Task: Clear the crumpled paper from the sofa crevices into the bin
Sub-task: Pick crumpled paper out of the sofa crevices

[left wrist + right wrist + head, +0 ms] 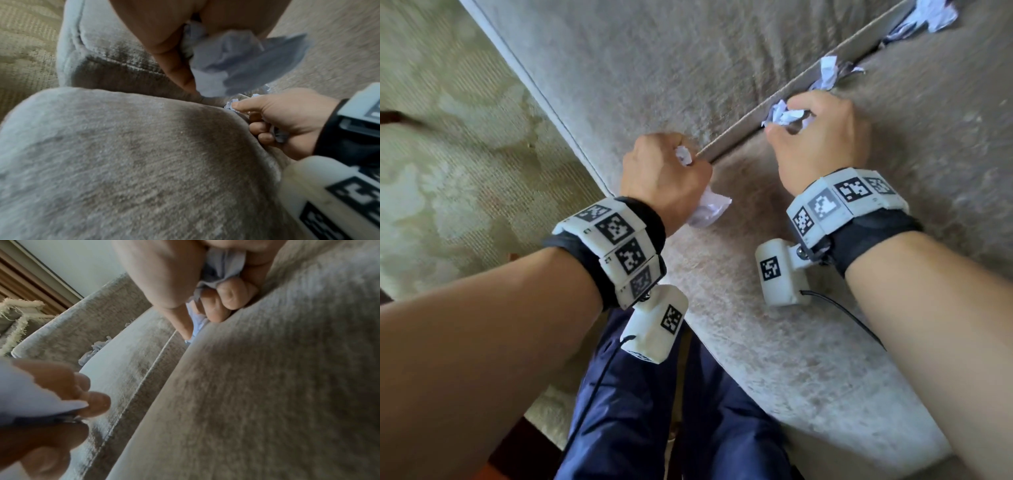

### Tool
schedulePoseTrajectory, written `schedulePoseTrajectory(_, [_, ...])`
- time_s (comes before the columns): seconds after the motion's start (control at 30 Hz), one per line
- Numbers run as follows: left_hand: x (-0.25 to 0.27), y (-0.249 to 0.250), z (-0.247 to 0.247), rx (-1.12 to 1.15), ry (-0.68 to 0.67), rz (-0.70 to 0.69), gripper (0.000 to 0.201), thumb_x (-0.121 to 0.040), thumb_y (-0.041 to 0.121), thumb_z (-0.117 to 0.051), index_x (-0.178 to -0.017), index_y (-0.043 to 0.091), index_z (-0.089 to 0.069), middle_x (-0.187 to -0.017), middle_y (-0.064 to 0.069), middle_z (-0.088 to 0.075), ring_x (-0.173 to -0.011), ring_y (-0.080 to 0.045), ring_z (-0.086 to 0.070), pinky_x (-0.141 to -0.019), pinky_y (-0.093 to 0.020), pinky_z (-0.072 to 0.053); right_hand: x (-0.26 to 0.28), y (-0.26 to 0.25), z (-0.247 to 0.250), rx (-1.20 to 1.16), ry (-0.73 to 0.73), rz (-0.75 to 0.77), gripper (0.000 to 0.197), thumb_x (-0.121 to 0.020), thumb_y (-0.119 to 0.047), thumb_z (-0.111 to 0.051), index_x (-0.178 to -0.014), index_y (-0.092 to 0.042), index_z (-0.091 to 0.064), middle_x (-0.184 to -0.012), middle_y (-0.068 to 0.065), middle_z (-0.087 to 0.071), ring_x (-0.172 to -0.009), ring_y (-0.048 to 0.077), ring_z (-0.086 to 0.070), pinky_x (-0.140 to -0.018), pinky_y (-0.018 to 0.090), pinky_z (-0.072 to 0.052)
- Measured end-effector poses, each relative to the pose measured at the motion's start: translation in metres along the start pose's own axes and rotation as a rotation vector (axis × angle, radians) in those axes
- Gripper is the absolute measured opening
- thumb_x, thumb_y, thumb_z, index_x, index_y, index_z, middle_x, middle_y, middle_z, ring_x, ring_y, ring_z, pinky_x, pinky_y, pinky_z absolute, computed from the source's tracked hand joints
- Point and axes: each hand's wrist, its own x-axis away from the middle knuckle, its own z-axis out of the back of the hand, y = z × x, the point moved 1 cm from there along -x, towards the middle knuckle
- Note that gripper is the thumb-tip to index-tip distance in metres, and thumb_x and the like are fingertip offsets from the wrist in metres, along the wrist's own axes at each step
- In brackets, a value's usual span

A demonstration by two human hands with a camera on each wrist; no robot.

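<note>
Both hands at the crevice (739, 137) between two sofa cushions; left hand (666, 178) at its near end, paper (707, 209) in fist; right hand (822, 133) further along, on a wad (786, 116); two more wads (828, 73) (931, 15) wedged in the crevice beyond; carpet (448, 137) left of sofa.

Grey-beige velvety sofa (654, 68) with piped cushion edges, filling most of the head view. Pale patterned carpet (448, 137) to its left, lit softly by daylight. In the right wrist view, a fringed cream throw (18, 318) beyond the sofa arm, a pale wall (78, 261) behind, and brown wooden trim (30, 280) at the upper left.
</note>
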Motion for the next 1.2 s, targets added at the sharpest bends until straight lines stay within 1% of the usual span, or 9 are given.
schedulePoseTrajectory(0.2, [0.001,0.000,0.005,0.024,-0.019,-0.008,0.048,-0.079,0.051,-0.074,-0.064,0.022,-0.040,-0.062,0.007,-0.043,-0.055,-0.013,-0.041,-0.051,-0.029,-0.030,-0.002,-0.006,-0.005,0.078,0.023,-0.053,0.017,-0.084,-0.026,-0.060,-0.097,-0.022,-0.070,-0.097,0.005,-0.071,-0.096,0.035,-0.061,-0.077,0.037,-0.049])
schedulePoseTrajectory(0.37, [0.005,0.007,0.004,0.104,-0.093,-0.036,0.056,-0.069,0.056,-0.084,-0.069,0.023,-0.038,-0.063,0.011,-0.040,-0.055,-0.004,-0.040,-0.053,-0.023,-0.031,0.003,-0.008,-0.001,0.052,0.068,-0.076,0.019,-0.085,-0.027,-0.061,-0.102,-0.023,-0.068,-0.103,0.001,-0.070,-0.100,0.030,-0.061,-0.078,0.033,-0.044])
schedulePoseTrajectory(0.5, [0.008,0.016,0.003,0.117,-0.170,-0.044,0.065,-0.053,0.057,-0.087,-0.079,0.022,-0.040,-0.065,0.012,-0.049,-0.051,0.014,-0.048,-0.049,-0.008,-0.036,0.006,-0.006,0.003,-0.030,0.094,-0.106,0.039,-0.081,-0.032,-0.069,-0.116,-0.022,-0.055,-0.111,-0.004,-0.066,-0.103,0.019,-0.060,-0.081,0.024,-0.036])
schedulePoseTrajectory(0.57, [0.009,0.017,0.000,0.132,-0.212,-0.041,0.078,-0.043,0.060,-0.087,-0.092,0.017,-0.045,-0.079,0.006,-0.064,-0.071,0.008,-0.061,-0.063,-0.016,-0.050,0.005,-0.003,0.001,-0.031,0.084,-0.091,0.047,-0.081,-0.030,-0.070,-0.124,-0.024,-0.055,-0.118,-0.004,-0.065,-0.108,0.019,-0.060,-0.087,0.026,-0.040])
schedulePoseTrajectory(0.63, [0.010,0.017,-0.003,0.099,-0.225,-0.052,0.086,-0.044,0.056,-0.093,-0.101,0.013,-0.045,-0.093,-0.001,-0.067,-0.086,-0.013,-0.067,-0.072,-0.029,-0.055,0.001,-0.002,0.000,-0.009,0.060,-0.083,0.048,-0.081,-0.025,-0.066,-0.129,-0.025,-0.056,-0.122,-0.003,-0.065,-0.112,0.022,-0.059,-0.089,0.030,-0.044])
schedulePoseTrajectory(0.83, [0.006,0.015,-0.014,-0.002,-0.219,-0.085,0.040,-0.078,0.017,-0.076,-0.096,0.018,-0.041,-0.087,0.008,-0.059,-0.077,-0.014,-0.060,-0.062,-0.035,-0.051,-0.006,0.001,0.013,-0.002,-0.038,-0.120,0.038,-0.085,-0.014,-0.053,-0.120,-0.025,-0.063,-0.116,0.001,-0.067,-0.108,0.026,-0.059,-0.082,0.028,-0.044])
schedulePoseTrajectory(1.0, [0.003,0.018,-0.018,-0.149,-0.203,-0.135,0.032,-0.087,0.016,-0.073,-0.092,0.019,-0.041,-0.076,0.011,-0.048,-0.064,-0.005,-0.046,-0.049,-0.013,-0.030,-0.009,0.006,0.014,-0.015,0.019,-0.141,0.026,-0.088,-0.022,-0.057,-0.113,-0.026,-0.066,-0.113,-0.001,-0.068,-0.108,0.023,-0.060,-0.089,0.033,-0.048])
schedulePoseTrajectory(1.1, [0.001,0.019,-0.021,-0.184,-0.173,-0.134,0.036,-0.090,0.014,-0.069,-0.080,0.025,-0.037,-0.071,0.012,-0.044,-0.060,-0.003,-0.041,-0.048,-0.015,-0.028,-0.010,0.006,0.013,-0.027,0.035,-0.129,0.025,-0.092,-0.021,-0.054,-0.113,-0.025,-0.066,-0.116,-0.002,-0.067,-0.110,0.024,-0.059,-0.088,0.033,-0.046])
schedulePoseTrajectory(1.2, [0.000,0.027,-0.024,-0.174,-0.136,-0.158,0.036,-0.090,0.017,-0.067,-0.074,0.024,-0.036,-0.066,0.011,-0.042,-0.058,-0.003,-0.039,-0.051,-0.021,-0.027,-0.011,0.007,0.015,-0.072,0.077,-0.129,0.023,-0.093,-0.022,-0.049,-0.106,-0.017,-0.067,-0.108,0.004,-0.069,-0.105,0.028,-0.059,-0.075,0.029,-0.039])
